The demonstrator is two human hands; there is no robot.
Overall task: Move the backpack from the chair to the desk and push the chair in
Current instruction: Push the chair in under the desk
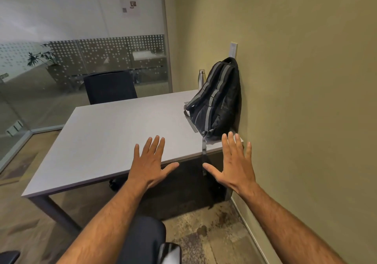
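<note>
Two hands, left and right, hover spread flat with fingers extended, grasping nothing, above the near edge of the grey surface. A black backpack stands upright on it against the wall, one strap dangling over the edge. The chair sits below the forearms.

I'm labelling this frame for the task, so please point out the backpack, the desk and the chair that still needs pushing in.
backpack (216,102): head view, middle of its front panel.
desk (114,139): head view, bare part of the top.
chair (142,241): head view, dark seat at the bottom edge.
</note>
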